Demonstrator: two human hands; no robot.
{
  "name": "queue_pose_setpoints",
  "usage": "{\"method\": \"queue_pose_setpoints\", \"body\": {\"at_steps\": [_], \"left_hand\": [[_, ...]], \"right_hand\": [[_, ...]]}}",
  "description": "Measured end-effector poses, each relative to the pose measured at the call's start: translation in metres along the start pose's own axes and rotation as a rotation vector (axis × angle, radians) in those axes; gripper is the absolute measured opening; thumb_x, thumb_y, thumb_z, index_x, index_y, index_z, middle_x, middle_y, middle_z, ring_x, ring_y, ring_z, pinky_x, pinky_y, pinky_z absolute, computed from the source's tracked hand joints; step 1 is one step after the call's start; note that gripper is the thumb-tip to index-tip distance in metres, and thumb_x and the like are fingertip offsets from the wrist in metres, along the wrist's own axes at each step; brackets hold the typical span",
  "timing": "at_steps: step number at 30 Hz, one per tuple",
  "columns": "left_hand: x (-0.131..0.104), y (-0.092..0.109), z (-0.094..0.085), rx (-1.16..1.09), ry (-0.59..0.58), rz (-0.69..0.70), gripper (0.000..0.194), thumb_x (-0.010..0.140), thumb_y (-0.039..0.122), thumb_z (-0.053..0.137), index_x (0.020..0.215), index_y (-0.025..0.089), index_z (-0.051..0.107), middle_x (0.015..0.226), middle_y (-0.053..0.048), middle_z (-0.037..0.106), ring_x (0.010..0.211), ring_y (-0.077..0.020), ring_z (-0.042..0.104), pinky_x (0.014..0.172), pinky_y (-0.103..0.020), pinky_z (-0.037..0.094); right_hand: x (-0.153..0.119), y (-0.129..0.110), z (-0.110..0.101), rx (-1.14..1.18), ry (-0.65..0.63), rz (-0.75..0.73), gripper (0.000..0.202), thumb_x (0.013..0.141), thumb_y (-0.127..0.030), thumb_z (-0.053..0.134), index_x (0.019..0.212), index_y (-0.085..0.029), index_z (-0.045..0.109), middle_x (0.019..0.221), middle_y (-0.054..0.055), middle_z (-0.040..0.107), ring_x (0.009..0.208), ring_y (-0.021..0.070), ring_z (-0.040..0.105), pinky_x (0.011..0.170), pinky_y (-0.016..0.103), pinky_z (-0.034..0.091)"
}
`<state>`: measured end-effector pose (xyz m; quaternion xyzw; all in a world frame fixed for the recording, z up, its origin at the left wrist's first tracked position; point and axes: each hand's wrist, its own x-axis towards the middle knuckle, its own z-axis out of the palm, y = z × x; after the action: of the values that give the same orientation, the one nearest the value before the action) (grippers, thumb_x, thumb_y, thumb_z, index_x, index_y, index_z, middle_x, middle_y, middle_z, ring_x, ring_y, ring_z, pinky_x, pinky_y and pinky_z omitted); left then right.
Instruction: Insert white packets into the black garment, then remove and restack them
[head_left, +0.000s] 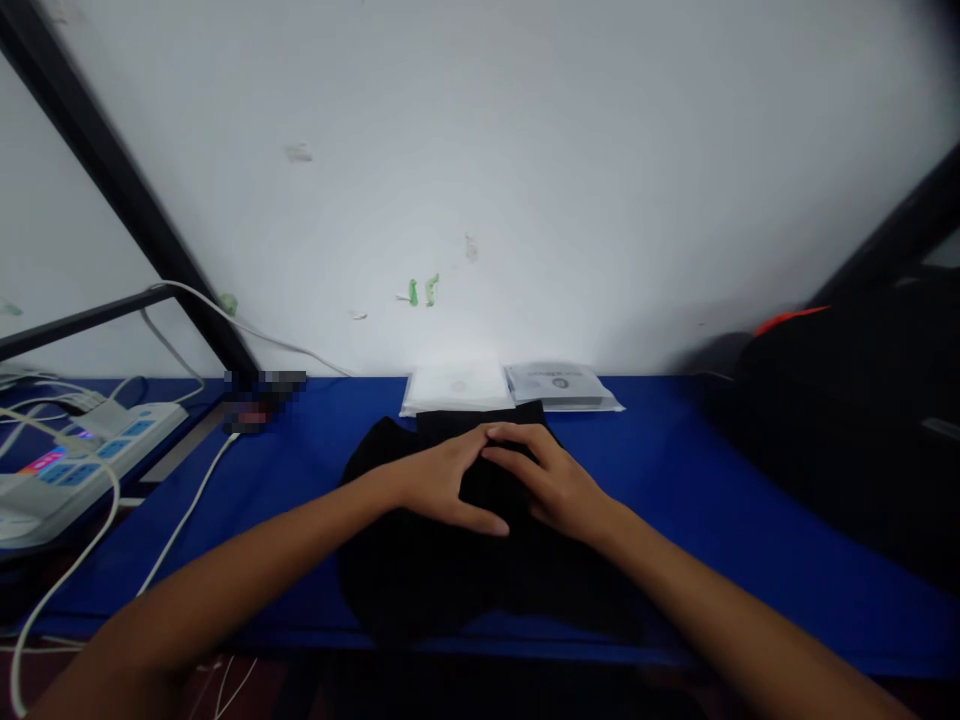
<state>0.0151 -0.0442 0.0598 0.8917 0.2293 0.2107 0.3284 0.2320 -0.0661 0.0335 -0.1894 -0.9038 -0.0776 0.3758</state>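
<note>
A black piece of cloth (450, 580), perhaps a garment, lies rumpled on the blue table (660, 450) in front of me. My left hand (450, 480) rests over it, thumb stretched away from the other fingers. From the other side my right hand (555, 480) reaches across the cloth, its visible fingers extended and apart. The fingertips of both hands meet above the dark fabric. Neither hand visibly grips anything, though some right-hand fingers are hidden underneath. The cloth is too dark to show its folds.
Two flat plastic packets, a white one (457, 388) and a greyish printed one (559, 385), lie against the wall. A large black bag-like object (847, 420) fills the right side. At left are a white power strip (97, 460), several cables and a dark metal frame (127, 170).
</note>
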Motion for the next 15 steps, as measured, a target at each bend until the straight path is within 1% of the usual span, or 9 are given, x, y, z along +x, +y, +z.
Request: {"method": "queue_pose_setpoints", "body": {"at_steps": [2, 4, 5, 7, 8, 10, 11, 13, 15], "left_hand": [[-0.012, 0.010, 0.004, 0.024, 0.106, -0.029, 0.082, 0.073, 0.035, 0.072, 0.144, 0.023, 0.033, 0.139, -0.013, 0.047, 0.128, -0.0310, 0.048, 0.109, -0.048, 0.038], [-0.025, 0.009, -0.005, 0.051, 0.186, -0.049, 0.075, 0.074, 0.030, 0.069, 0.141, 0.025, 0.035, 0.132, -0.011, 0.052, 0.123, -0.0291, 0.050, 0.107, -0.049, 0.039], [-0.031, 0.006, -0.013, 0.070, 0.198, -0.054, 0.073, 0.075, 0.031, 0.069, 0.141, 0.026, 0.036, 0.131, -0.010, 0.052, 0.123, -0.0288, 0.050, 0.108, -0.049, 0.039], [-0.044, -0.002, -0.031, 0.118, 0.174, -0.083, 0.072, 0.078, 0.037, 0.069, 0.141, 0.026, 0.036, 0.133, -0.010, 0.050, 0.124, -0.0289, 0.049, 0.108, -0.048, 0.038], [-0.049, -0.006, -0.038, 0.140, 0.138, -0.115, 0.072, 0.079, 0.040, 0.069, 0.142, 0.027, 0.035, 0.136, -0.011, 0.049, 0.123, -0.0287, 0.049, 0.107, -0.047, 0.039], [-0.057, -0.012, -0.046, 0.185, 0.052, -0.199, 0.075, 0.079, 0.046, 0.069, 0.144, 0.028, 0.034, 0.139, -0.011, 0.046, 0.121, -0.0281, 0.051, 0.104, -0.044, 0.043], [-0.059, -0.013, -0.046, 0.218, 0.016, -0.234, 0.078, 0.078, 0.049, 0.070, 0.144, 0.029, 0.034, 0.141, -0.012, 0.045, 0.121, -0.0285, 0.051, 0.103, -0.043, 0.044], [-0.059, -0.013, -0.040, 0.314, -0.022, -0.265, 0.085, 0.072, 0.056, 0.074, 0.144, 0.028, 0.037, 0.140, -0.012, 0.046, 0.125, -0.0316, 0.048, 0.104, -0.046, 0.042], [-0.056, -0.011, -0.032, 0.399, -0.036, -0.270, 0.081, 0.068, 0.058, 0.076, 0.137, 0.026, 0.046, 0.134, -0.012, 0.052, 0.124, -0.0329, 0.048, 0.104, -0.047, 0.041]], "right_hand": [[0.000, 0.000, -0.002, -0.003, 0.036, -0.027, 0.056, 0.084, 0.000, 0.043, 0.136, -0.018, 0.044, 0.122, 0.016, 0.057, 0.113, 0.0259, 0.056, 0.084, 0.041, 0.056], [0.001, 0.002, -0.007, 0.018, 0.051, -0.019, 0.049, 0.085, 0.001, 0.043, 0.130, -0.018, 0.049, 0.117, 0.014, 0.060, 0.108, 0.0234, 0.059, 0.082, 0.037, 0.056], [0.002, 0.004, -0.011, 0.039, 0.044, 0.005, 0.048, 0.083, 0.002, 0.042, 0.125, -0.019, 0.052, 0.117, 0.013, 0.060, 0.107, 0.0226, 0.059, 0.083, 0.037, 0.056], [0.002, 0.013, -0.019, 0.103, -0.007, 0.080, 0.048, 0.077, 0.006, 0.039, 0.113, -0.021, 0.055, 0.117, 0.010, 0.060, 0.108, 0.0216, 0.058, 0.086, 0.038, 0.054], [0.002, 0.018, -0.022, 0.142, -0.042, 0.121, 0.048, 0.073, 0.007, 0.038, 0.107, -0.022, 0.056, 0.117, 0.009, 0.060, 0.109, 0.0216, 0.057, 0.087, 0.039, 0.053], [0.001, 0.030, -0.027, 0.219, -0.114, 0.189, 0.045, 0.068, 0.007, 0.038, 0.097, -0.023, 0.055, 0.115, 0.007, 0.061, 0.110, 0.0221, 0.056, 0.088, 0.042, 0.051], [0.000, 0.035, -0.029, 0.245, -0.147, 0.212, 0.044, 0.066, 0.007, 0.037, 0.093, -0.023, 0.054, 0.115, 0.007, 0.061, 0.110, 0.0223, 0.056, 0.088, 0.042, 0.051], [-0.001, 0.043, -0.029, 0.276, -0.214, 0.251, 0.042, 0.064, 0.006, 0.037, 0.089, -0.023, 0.053, 0.114, 0.007, 0.062, 0.109, 0.0220, 0.057, 0.088, 0.042, 0.050], [-0.002, 0.048, -0.030, 0.298, -0.282, 0.279, 0.042, 0.062, 0.006, 0.035, 0.087, -0.023, 0.054, 0.110, 0.005, 0.065, 0.105, 0.0206, 0.060, 0.087, 0.040, 0.050]]}}
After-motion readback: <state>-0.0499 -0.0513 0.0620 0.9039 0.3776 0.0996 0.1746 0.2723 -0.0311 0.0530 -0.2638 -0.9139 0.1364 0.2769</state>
